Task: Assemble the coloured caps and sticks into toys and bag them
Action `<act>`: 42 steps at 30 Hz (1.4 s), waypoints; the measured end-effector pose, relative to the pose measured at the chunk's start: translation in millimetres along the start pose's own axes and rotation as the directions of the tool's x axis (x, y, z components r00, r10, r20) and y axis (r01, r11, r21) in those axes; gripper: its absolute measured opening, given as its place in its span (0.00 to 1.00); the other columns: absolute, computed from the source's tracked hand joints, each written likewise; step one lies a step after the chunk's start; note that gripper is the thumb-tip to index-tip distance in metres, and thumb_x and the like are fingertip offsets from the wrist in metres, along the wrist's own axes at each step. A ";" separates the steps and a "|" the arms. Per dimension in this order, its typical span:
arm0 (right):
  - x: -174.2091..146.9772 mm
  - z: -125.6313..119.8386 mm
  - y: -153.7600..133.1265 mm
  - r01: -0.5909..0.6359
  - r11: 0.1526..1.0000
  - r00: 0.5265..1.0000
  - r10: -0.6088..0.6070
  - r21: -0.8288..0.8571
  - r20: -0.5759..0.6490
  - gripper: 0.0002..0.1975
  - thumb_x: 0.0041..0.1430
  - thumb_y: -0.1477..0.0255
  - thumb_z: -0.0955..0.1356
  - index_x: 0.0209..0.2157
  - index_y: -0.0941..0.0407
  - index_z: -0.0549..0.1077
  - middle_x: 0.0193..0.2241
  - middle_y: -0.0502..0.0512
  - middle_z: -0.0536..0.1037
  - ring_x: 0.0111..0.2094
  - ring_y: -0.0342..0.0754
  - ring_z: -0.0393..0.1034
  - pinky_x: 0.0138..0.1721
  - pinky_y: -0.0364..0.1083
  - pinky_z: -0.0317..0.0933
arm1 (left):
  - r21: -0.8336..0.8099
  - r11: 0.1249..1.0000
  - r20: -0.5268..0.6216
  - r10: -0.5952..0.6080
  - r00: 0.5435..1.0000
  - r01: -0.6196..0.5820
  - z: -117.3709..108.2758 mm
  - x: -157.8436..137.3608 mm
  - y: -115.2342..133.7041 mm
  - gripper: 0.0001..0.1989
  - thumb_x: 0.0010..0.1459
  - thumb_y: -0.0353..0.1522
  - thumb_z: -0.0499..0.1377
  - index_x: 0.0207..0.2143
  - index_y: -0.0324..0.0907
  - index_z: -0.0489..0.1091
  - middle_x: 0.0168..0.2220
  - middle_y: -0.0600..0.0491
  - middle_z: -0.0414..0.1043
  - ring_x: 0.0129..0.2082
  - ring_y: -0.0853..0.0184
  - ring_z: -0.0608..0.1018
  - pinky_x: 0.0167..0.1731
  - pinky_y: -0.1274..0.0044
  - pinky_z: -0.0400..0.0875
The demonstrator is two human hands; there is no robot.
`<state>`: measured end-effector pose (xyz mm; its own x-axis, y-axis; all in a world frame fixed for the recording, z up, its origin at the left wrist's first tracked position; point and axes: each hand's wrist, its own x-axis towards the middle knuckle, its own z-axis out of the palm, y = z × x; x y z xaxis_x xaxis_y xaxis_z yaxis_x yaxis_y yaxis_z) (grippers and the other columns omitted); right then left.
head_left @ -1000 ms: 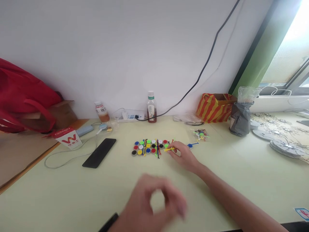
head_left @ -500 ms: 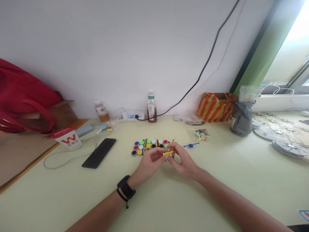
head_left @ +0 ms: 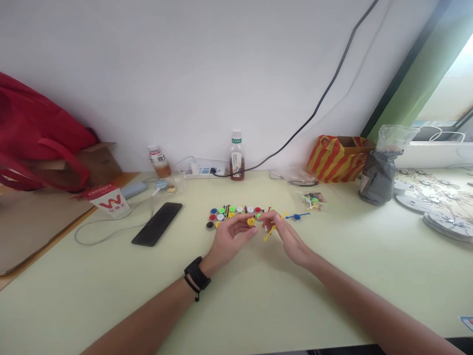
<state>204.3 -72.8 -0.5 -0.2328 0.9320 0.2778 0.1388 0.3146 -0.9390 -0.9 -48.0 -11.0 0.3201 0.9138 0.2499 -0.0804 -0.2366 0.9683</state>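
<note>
My left hand (head_left: pixel 227 242) grips a small yellow round piece (head_left: pixel 251 222) between thumb and fingertips, its face with a central hub turned towards me. Between the fingers of my right hand (head_left: pixel 294 242) is a thin yellow arrow (head_left: pixel 270 233), tilted and apart from the round piece. Both hands hover over the near side of a cluster of coloured round pieces (head_left: pixel 213 217) with thin sticks among them, partly hidden by my fingers. Just right of my right hand lies a blue arrow (head_left: pixel 303 215) mounted on a round base.
A clear bag of coloured parts (head_left: pixel 314 200) lies beyond the blue arrow. A black phone (head_left: pixel 158 224) and a cable are at left, near a red-white box (head_left: pixel 110 201). A drink bottle (head_left: pixel 237 157) and power strip (head_left: pixel 210 169) stand by the wall. Grey discs (head_left: pixel 449 226) are stacked at right.
The yellow arrow and the yellow round piece, close together between both hands before, are now apart. My right hand has shifted right with the arrow. The camera view has moved slightly.
</note>
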 end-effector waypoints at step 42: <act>5.7 -4.0 9.3 -0.095 0.981 0.995 0.094 0.171 0.014 0.15 0.60 0.58 0.74 0.40 0.54 0.79 0.32 0.55 0.81 0.35 0.50 0.78 0.43 0.51 0.71 | 0.197 0.975 0.057 0.096 0.994 -0.106 -0.6 -0.9 -0.4 0.09 0.62 0.35 0.67 0.44 0.41 0.79 0.44 0.48 0.82 0.44 0.62 0.83 0.50 0.70 0.78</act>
<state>208.1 -63.8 -6.8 -0.2324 0.9548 0.1853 -0.0060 0.1891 -0.9819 -1.7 -48.5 -11.7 0.3645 0.8664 0.3412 0.0733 -0.3920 0.9170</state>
